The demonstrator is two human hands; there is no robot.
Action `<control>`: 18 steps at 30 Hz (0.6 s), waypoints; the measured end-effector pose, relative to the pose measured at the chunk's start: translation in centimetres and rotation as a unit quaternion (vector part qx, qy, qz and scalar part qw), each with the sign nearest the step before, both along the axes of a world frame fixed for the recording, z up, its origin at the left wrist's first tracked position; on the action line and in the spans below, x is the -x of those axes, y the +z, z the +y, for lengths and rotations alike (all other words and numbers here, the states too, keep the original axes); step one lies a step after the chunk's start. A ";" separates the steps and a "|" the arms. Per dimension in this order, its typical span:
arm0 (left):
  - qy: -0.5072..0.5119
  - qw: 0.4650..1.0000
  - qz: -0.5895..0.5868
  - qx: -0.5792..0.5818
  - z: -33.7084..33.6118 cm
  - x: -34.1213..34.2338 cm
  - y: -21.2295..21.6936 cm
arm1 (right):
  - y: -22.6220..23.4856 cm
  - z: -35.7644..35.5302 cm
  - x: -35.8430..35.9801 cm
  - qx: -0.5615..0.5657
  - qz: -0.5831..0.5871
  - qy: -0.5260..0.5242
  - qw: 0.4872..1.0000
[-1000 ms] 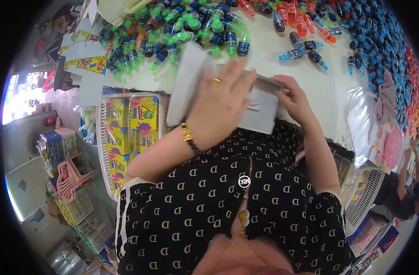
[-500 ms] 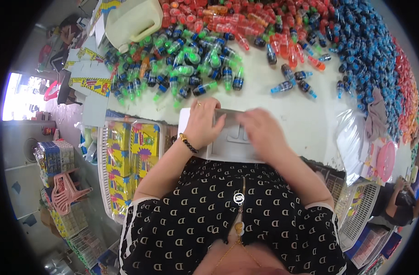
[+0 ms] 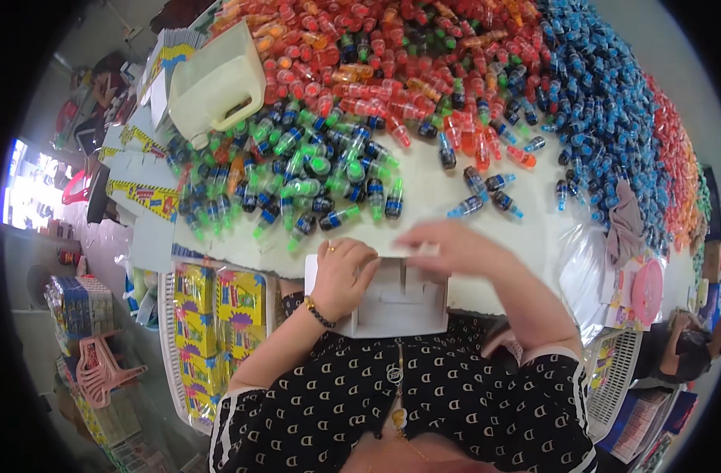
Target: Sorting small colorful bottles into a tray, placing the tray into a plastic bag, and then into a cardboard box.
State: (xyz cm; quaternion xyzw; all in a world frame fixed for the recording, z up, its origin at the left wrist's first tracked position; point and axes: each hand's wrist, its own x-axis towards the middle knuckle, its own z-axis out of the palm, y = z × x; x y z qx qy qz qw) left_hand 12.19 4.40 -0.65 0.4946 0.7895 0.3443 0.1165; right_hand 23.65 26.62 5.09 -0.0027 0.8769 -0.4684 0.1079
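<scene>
An open white cardboard box sits at the near edge of the table against my front, its grey-white inside facing up with a slotted flap in it. My left hand is wrapped over the box's left wall, fingers bent on the far side and thumb toward the opening. Over the far right edge of the box is my right hand, its fingers smeared by motion. Whether it touches the box there, I cannot tell. Just beyond the hands lie small bottles with green caps, and a few with blue caps lie farther right.
Red and orange bottles cover the back of the table; a blue heap fills the right. A cream plastic jug lies at the back left beside flat printed cards. White baskets with yellow boxes stand at the left.
The view has shifted, so the table and box appear lower. My right hand has moved from over the box's opening toward its far edge. My left hand keeps its hold.
</scene>
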 end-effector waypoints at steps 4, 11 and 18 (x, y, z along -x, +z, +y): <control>0.004 1.000 0.004 -0.002 0.3 -0.2 0.5 | -0.7 11.9 7.8 -0.025 0.124 -0.264 0.956; 0.009 0.998 0.042 0.049 1.8 0.9 1.6 | -4.7 21.1 18.7 -0.269 0.084 -0.293 0.914; 0.020 0.997 0.058 0.046 2.5 2.1 1.5 | -6.0 17.0 18.9 -0.360 -0.014 -0.211 0.909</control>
